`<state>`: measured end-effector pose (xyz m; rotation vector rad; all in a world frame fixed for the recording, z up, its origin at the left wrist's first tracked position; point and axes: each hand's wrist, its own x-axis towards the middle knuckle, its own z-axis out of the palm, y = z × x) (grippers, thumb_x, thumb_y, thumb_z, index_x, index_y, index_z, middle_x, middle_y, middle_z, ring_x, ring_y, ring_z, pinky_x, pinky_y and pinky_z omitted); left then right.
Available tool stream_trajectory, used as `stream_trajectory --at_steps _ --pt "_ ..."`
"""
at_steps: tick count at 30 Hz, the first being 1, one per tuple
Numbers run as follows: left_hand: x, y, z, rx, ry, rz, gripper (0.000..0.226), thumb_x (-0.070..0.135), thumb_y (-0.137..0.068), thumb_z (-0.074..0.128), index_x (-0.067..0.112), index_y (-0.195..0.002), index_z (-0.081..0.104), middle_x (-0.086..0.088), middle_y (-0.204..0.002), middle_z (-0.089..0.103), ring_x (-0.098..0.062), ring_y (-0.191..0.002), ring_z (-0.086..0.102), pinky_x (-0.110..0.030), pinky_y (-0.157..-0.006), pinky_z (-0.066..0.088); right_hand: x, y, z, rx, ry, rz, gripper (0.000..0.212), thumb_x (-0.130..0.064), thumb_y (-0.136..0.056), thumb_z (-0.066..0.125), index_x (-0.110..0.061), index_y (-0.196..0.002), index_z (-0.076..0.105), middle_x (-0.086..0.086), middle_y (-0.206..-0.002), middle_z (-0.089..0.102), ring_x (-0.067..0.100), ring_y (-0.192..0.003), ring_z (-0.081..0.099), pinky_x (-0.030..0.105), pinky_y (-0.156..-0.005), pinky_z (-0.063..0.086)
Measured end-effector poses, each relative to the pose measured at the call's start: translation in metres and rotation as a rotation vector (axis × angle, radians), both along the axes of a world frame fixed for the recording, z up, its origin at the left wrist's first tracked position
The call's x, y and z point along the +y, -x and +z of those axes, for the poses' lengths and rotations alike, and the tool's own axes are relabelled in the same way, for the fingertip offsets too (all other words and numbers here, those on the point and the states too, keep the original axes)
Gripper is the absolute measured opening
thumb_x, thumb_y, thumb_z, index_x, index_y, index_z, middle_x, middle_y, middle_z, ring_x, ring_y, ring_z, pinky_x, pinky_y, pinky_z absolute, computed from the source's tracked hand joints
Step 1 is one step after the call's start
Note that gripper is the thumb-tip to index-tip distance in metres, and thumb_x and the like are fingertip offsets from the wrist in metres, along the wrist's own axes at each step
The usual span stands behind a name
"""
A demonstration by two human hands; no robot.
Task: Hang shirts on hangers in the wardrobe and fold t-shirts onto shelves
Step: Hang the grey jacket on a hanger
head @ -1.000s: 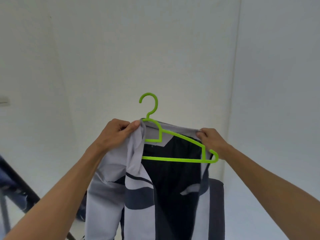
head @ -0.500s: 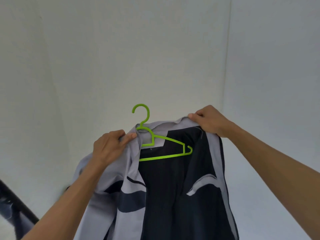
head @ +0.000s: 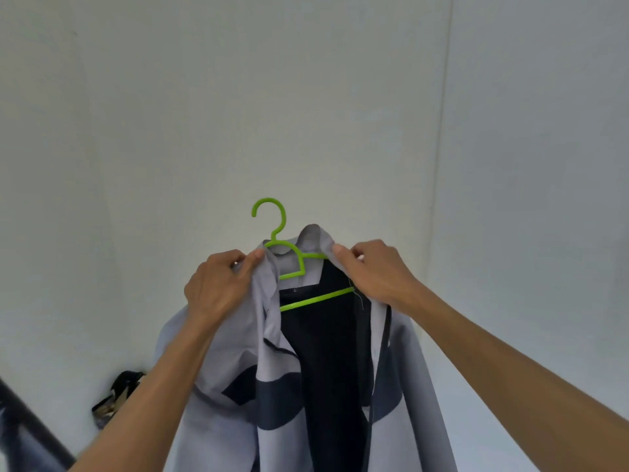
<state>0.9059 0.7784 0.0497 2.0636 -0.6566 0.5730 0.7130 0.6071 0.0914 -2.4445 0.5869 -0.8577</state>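
A light grey shirt (head: 405,379) with dark navy panels hangs open in front of me on a bright green plastic hanger (head: 292,257). The hanger's hook points up and is free, its crossbar showing inside the open front. My left hand (head: 218,287) pinches the left side of the collar next to the hanger's neck. My right hand (head: 374,274) grips the right side of the collar and covers the hanger's right arm. Both shoulders of the shirt lie over the hanger.
White walls meet in a corner (head: 442,131) behind the shirt. A dark bag-like object (head: 115,400) lies low at the left by the wall. A dark slanted bar (head: 30,427) crosses the bottom left corner.
My right hand has drawn the shirt's right side over the hanger's right arm, which showed bare earlier, and has come in toward the collar. The hanger and shirt sit more centred.
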Motion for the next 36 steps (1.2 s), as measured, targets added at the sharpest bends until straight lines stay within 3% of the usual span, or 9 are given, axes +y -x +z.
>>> stream_trajectory --at_steps 5,10,13,16,20,23,28,32,36 --pt "0.002 0.004 0.001 0.052 0.025 -0.087 0.053 0.074 -0.088 0.048 0.026 -0.068 0.062 0.009 -0.068 0.062 -0.022 -0.076 0.061 -0.032 -0.068 0.042 0.001 0.001 -0.015 -0.019 0.078 -0.108 0.055 -0.063 -0.098 0.037 -0.016 -0.097 0.065 0.002 -0.092 0.064 0.024 -0.089 0.063 0.033 -0.072 0.047" --pt "-0.01 0.024 0.005 -0.002 -0.045 -0.2 0.052 0.073 -0.088 0.048 0.027 -0.068 0.065 0.008 -0.063 0.061 -0.012 -0.069 0.059 -0.029 -0.061 0.038 0.02 -0.023 0.031 -0.188 0.052 0.142 0.053 -0.044 -0.1 0.053 -0.021 -0.147 0.043 0.001 -0.135 0.054 0.019 -0.118 0.057 0.028 -0.092 0.047" --pt "-0.014 0.03 0.001 -0.015 -0.094 -0.224 0.056 0.076 -0.086 0.046 0.026 -0.07 0.065 0.008 -0.062 0.061 -0.011 -0.067 0.058 -0.028 -0.06 0.04 0.029 -0.04 0.056 -0.164 -0.169 0.242 0.036 -0.029 -0.101 0.056 -0.014 -0.133 0.059 -0.004 -0.102 0.061 0.016 -0.086 0.063 0.017 -0.066 0.047" --pt "-0.008 0.033 -0.003 0.0 -0.081 -0.245 0.059 0.084 -0.08 0.046 0.029 -0.068 0.063 0.013 -0.06 0.06 -0.011 -0.065 0.057 -0.027 -0.059 0.039 0.024 -0.05 0.055 -0.207 -0.261 0.271 0.017 -0.016 -0.1 0.057 -0.012 -0.105 0.073 -0.005 -0.075 0.058 0.013 -0.071 0.056 0.029 -0.07 0.051" --pt "-0.012 0.059 -0.003 -0.15 -0.185 -0.077 0.063 0.091 -0.07 0.044 0.033 -0.089 0.058 0.016 -0.089 0.061 -0.013 -0.087 0.056 -0.034 -0.07 0.048 0.028 -0.06 0.046 -0.267 -0.289 0.293 0.018 -0.013 -0.099 0.056 -0.016 -0.097 0.074 -0.006 -0.07 0.058 0.01 -0.062 0.052 0.032 -0.067 0.05" --pt "-0.024 0.083 0.001 -0.316 -0.357 0.122 0.045 0.059 -0.083 0.051 0.022 -0.108 0.05 0.005 -0.106 0.054 -0.022 -0.098 0.048 -0.038 -0.074 0.043 0.033 -0.066 0.044 -0.261 -0.223 0.274 0.019 -0.012 -0.098 0.056 -0.015 -0.098 0.075 -0.01 -0.067 0.058 0.009 -0.057 0.052 0.03 -0.062 0.05" --pt "-0.018 0.085 0.008 -0.191 -0.362 0.12 0.013 0.029 -0.093 0.045 0.016 -0.094 0.049 0.003 -0.091 0.048 -0.021 -0.08 0.043 -0.034 -0.064 0.034 0.026 -0.063 0.04 -0.248 -0.2 0.252 0.02 -0.013 -0.098 0.055 -0.017 -0.098 0.074 -0.007 -0.073 0.063 0.008 -0.057 0.053 0.026 -0.059 0.049" --pt "-0.022 0.083 0.005 -0.256 -0.476 0.125 0.026 0.025 -0.094 0.045 0.016 -0.073 0.034 0.005 -0.071 0.035 -0.02 -0.067 0.041 -0.031 -0.057 0.026 0.023 -0.061 0.036 -0.245 -0.195 0.242 0.02 -0.012 -0.098 0.054 -0.017 -0.098 0.073 -0.005 -0.075 0.064 0.008 -0.057 0.053 0.025 -0.058 0.049" --pt "-0.026 0.062 0.006 -0.135 -0.28 0.053 0.018 0.021 -0.086 0.051 0.012 -0.071 0.055 -0.005 -0.079 0.063 -0.029 -0.071 0.055 -0.032 -0.058 0.038 0.025 -0.054 0.031 -0.219 -0.166 0.256 0.018 -0.013 -0.099 0.055 -0.015 -0.098 0.073 -0.006 -0.069 0.06 -0.001 -0.045 0.05 0.013 -0.046 0.04"
